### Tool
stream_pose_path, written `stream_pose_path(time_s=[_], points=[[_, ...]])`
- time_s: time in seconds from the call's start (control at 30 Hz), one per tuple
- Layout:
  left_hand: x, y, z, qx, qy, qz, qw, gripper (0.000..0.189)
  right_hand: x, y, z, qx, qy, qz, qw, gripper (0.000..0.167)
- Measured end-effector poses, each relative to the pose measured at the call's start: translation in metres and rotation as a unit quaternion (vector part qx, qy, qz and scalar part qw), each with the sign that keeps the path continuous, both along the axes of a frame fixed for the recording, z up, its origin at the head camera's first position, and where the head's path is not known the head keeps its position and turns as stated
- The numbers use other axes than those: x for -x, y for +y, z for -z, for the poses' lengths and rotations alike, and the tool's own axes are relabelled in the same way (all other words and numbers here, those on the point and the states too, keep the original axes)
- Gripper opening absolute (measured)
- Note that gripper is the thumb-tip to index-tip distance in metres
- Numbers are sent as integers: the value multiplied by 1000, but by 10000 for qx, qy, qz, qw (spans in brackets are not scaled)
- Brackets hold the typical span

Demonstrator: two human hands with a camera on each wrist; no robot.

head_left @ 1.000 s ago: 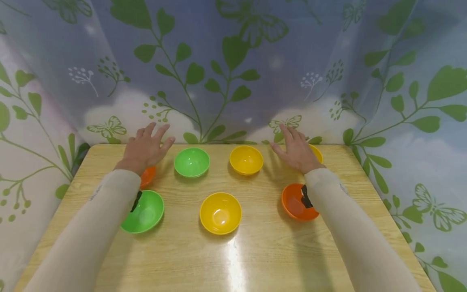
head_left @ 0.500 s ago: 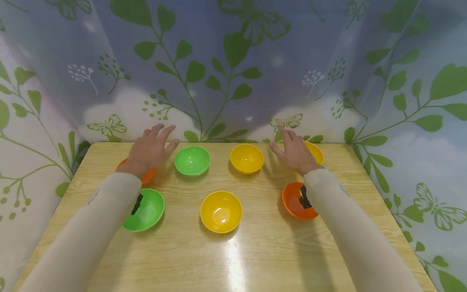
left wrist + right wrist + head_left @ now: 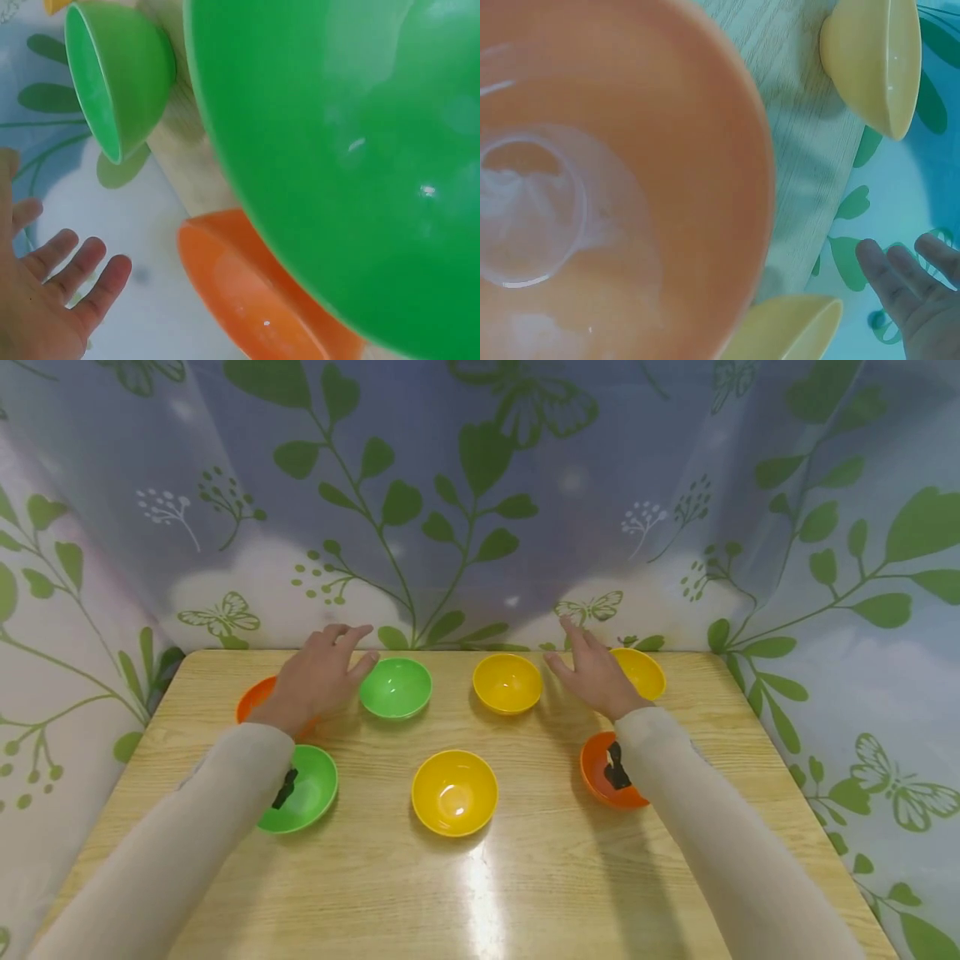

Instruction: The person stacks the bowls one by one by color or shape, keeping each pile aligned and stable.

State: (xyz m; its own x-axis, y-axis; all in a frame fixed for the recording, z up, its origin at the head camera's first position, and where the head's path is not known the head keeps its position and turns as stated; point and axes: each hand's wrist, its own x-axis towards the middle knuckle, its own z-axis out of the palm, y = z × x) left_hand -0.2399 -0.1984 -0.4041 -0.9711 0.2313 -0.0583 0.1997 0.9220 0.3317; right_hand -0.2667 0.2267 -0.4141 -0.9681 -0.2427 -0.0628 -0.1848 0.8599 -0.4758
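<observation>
The glossy, round, plastic-looking green bowl stands in the far row on the wood-grain surface, beside a glossy, round yellow bowl. The left hand has shifted inward towards the green bowl, the right hand slightly towards the yellow bowl, bringing each bowl nearer; their loosely spread fingers hold nothing.

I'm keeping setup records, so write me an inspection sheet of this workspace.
Surface: wooden-looking table, glare toward the front.
Job's things: seven, all upright: back orange bowl, back green bowl, back middle yellow bowl, back right yellow bowl, front green bowl, front yellow bowl, front orange bowl.
Clutter: nothing seen.
Hands: left hand, partly hiding the back orange bowl, and right hand; both holding nothing. A black piece shows by each sleeve.
Cables: nothing seen.
Surroundings: leafy printed backdrop.
</observation>
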Motion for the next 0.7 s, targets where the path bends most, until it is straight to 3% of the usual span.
stream_pose_path(time_s=[0.7], points=[[-20,19,-2,-897,-46,211,9957,61,-5,-8,4,812,-323,5,9962,69]])
